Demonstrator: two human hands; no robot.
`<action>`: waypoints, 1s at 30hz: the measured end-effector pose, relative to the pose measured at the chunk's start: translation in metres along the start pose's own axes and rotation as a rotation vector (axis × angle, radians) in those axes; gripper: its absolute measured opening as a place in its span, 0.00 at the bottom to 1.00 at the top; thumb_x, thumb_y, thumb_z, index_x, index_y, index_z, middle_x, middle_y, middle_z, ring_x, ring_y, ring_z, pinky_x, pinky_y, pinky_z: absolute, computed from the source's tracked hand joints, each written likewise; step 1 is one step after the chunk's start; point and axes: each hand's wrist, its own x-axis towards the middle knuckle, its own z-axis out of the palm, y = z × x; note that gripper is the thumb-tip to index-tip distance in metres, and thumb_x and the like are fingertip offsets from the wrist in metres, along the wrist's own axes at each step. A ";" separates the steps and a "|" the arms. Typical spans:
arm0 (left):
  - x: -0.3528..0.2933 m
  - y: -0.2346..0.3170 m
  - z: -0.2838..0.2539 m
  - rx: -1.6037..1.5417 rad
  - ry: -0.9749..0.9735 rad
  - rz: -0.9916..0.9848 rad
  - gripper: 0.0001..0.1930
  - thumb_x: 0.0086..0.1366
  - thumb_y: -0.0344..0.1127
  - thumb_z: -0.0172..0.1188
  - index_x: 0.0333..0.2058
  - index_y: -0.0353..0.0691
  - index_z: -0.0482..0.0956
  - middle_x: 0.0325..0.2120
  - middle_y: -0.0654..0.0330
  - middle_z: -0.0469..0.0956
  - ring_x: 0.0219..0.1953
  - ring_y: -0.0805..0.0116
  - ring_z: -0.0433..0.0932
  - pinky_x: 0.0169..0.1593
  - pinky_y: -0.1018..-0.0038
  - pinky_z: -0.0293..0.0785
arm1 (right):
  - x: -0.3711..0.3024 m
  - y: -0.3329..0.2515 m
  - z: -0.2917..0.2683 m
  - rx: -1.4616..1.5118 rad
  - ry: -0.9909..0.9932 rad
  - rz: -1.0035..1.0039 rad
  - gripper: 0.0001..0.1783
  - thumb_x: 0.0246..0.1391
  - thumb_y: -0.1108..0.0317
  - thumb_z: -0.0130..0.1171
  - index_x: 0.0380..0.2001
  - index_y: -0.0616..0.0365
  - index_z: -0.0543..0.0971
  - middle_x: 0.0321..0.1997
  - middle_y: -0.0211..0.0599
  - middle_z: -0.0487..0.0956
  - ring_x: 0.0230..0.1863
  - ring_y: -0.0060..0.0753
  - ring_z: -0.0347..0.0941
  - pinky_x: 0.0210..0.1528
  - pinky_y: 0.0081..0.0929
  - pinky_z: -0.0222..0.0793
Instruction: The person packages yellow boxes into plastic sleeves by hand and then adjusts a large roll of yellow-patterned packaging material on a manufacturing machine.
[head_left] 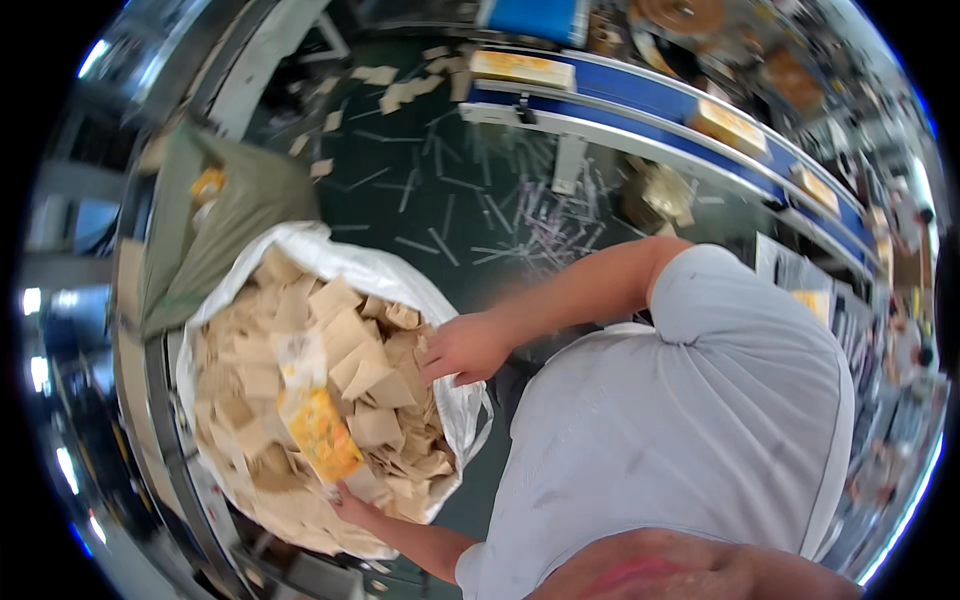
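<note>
A large white woven sack (452,300) stands open, heaped with folded brown paper pieces (262,350). On the heap lies a yellow-and-orange printed soft packet (325,435), with a crumpled white piece (302,360) at its upper end. My left hand (350,505) reaches in over the near rim, its fingers closed at the packet's lower end; their tips are partly hidden. Over the right rim comes my right hand (465,350), its fingers bent but apart, with their tips against brown pieces. No separate object shows in it.
A green-grey sack (235,190) stands beside the white one at the back left. A blue conveyor (640,95) carries several yellow-and-white packs across the back right. Transparent strips (545,220) and brown scraps (400,90) litter the dark green floor. Metal machine framing (265,60) stands at the far left.
</note>
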 end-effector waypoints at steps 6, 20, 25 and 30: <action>0.043 -0.032 0.066 0.173 -0.232 -0.425 0.40 0.72 0.47 0.68 0.77 0.44 0.62 0.75 0.50 0.65 0.74 0.40 0.64 0.64 0.25 0.64 | -0.231 0.026 0.005 -0.100 -0.205 0.603 0.19 0.59 0.59 0.65 0.52 0.54 0.84 0.51 0.47 0.86 0.57 0.56 0.82 0.57 0.55 0.80; -0.151 0.099 0.273 0.826 0.244 1.306 0.26 0.76 0.46 0.61 0.65 0.36 0.76 0.63 0.45 0.76 0.63 0.38 0.74 0.65 0.40 0.70 | -0.786 -0.088 -0.013 -0.236 0.919 2.602 0.50 0.64 0.38 0.65 0.79 0.51 0.62 0.85 0.49 0.59 0.85 0.63 0.49 0.81 0.62 0.52; -0.208 0.256 0.507 0.392 -0.113 1.682 0.13 0.73 0.31 0.60 0.50 0.30 0.85 0.46 0.41 0.85 0.48 0.37 0.82 0.58 0.44 0.75 | -0.794 -0.058 0.001 -0.328 1.016 2.603 0.48 0.67 0.33 0.59 0.79 0.53 0.64 0.87 0.48 0.53 0.87 0.69 0.40 0.82 0.71 0.40; -0.508 0.299 0.771 0.423 -0.840 1.557 0.13 0.74 0.33 0.64 0.53 0.38 0.87 0.50 0.49 0.88 0.53 0.51 0.86 0.60 0.60 0.81 | -0.812 -0.060 0.009 -0.510 1.044 2.560 0.38 0.68 0.34 0.58 0.69 0.48 0.78 0.84 0.42 0.61 0.85 0.69 0.47 0.81 0.67 0.44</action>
